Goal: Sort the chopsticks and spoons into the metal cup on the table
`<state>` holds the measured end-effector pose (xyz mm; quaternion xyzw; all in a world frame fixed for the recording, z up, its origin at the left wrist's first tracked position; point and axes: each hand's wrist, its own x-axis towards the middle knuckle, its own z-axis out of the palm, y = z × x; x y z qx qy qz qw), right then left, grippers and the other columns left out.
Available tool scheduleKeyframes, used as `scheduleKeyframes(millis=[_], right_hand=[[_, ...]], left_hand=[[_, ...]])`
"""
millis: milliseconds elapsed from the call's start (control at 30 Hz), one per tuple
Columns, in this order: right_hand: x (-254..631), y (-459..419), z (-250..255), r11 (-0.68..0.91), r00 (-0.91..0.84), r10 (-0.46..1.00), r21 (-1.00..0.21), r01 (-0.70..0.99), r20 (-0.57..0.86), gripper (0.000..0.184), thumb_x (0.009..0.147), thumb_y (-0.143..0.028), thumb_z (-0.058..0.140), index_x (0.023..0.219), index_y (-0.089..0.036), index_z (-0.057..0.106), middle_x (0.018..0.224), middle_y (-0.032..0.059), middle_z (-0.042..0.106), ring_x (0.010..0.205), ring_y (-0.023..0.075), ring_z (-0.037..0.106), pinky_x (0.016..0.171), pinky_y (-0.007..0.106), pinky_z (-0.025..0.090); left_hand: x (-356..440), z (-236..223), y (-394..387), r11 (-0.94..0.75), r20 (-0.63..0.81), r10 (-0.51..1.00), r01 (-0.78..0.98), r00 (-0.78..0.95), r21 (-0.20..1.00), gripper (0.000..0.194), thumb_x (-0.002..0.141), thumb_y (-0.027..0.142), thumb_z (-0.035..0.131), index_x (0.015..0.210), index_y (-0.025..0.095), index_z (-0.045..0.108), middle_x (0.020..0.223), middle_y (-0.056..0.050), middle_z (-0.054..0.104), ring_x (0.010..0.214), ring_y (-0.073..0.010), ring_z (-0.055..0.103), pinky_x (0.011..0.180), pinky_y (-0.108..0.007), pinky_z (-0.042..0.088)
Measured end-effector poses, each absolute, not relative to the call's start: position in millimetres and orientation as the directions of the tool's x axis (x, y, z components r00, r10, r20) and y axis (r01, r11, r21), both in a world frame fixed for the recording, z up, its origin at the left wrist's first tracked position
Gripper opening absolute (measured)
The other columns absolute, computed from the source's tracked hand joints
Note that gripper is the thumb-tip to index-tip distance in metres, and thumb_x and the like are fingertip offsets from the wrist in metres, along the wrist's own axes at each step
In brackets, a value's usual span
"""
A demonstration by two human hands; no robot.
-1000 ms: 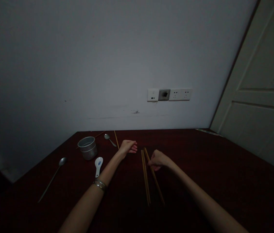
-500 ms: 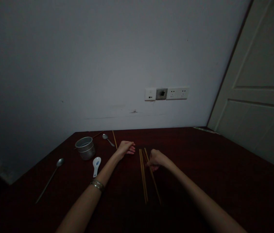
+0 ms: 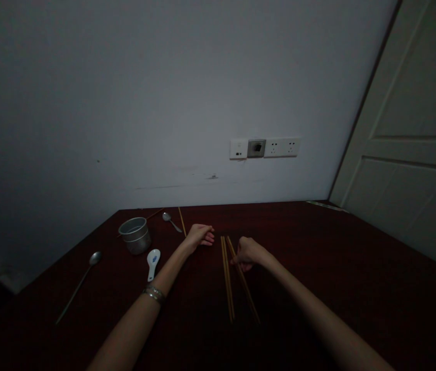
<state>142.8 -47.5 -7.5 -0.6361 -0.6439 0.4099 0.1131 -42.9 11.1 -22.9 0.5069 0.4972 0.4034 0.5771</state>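
Observation:
My right hand (image 3: 248,252) is curled with its fingertips pinched on a wooden chopstick (image 3: 244,281) that lies slanted on the dark red table (image 3: 318,268). Just left of it lie two more chopsticks (image 3: 227,278) side by side, pointing away from me. My left hand (image 3: 199,233) rests flat on the table with fingers stretched out, holding nothing; a metal bracelet (image 3: 153,293) is on that wrist.
To the left stand a small metal pot (image 3: 136,235), a white ceramic spoon (image 3: 153,262), a long metal spoon (image 3: 79,285), a smaller metal spoon (image 3: 170,220) and a single chopstick (image 3: 182,220). A wall with sockets (image 3: 265,148) is behind; a door (image 3: 411,149) stands right.
The view has shifted slightly. My right hand has nudged the slanted chopstick a little; my left hand stays flat in place.

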Motion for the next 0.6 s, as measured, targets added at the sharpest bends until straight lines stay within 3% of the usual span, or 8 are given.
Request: scheduleKeyframes(millis=[267,600], right_hand=[[145.1,-36.4,-20.5,-0.178,-0.207,0.876,-0.692,0.699,-0.435,0.019,0.058,-0.016,0.072,0.05,-0.011,0.055,0.039,-0.0002,0.058,0.037,0.0129,0.058,0.043,0.02,0.052],[142.2,-40.9,-12.3,-0.205,-0.265,0.83,-0.711,0.673,-0.491,0.023,0.065,-0.016,0.067,0.048,-0.01,0.055,0.04,0.0006,0.058,0.037,0.0114,0.058,0.041,0.019,0.05]], left_hand=[[-42.4,-22.5,10.3,0.168,-0.178,0.967,0.067,0.181,0.983,0.019,0.077,0.028,0.054,0.076,0.009,0.057,0.055,-0.003,0.059,0.046,-0.0104,0.057,0.049,-0.023,0.049],[-43.5,-26.3,10.0,0.157,-0.162,0.972,0.042,0.173,0.987,0.017,0.076,0.026,0.052,0.075,0.01,0.057,0.058,-0.003,0.059,0.047,-0.011,0.057,0.048,-0.025,0.049]])
